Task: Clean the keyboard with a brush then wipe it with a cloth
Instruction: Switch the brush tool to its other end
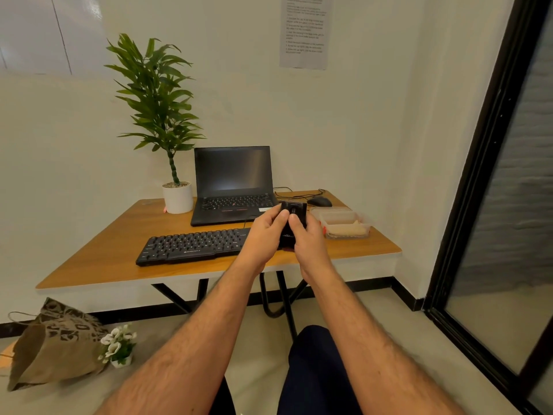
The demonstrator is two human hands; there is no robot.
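Both hands, left hand [264, 232] and right hand [305, 241], grip a small black box [294, 217] above the keyboard [191, 245]; it looks light, rigid, best held by its sides.

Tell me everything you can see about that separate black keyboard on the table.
The keyboard is a flat black one, plastic by its look, with rows of dark keys and a small pale logo on its front edge. It lies on the wooden table, in front of the open laptop, turned slightly askew. Its right end is hidden behind the left hand, which with the right hand holds a small black object above it. Nothing visibly touches the keyboard.
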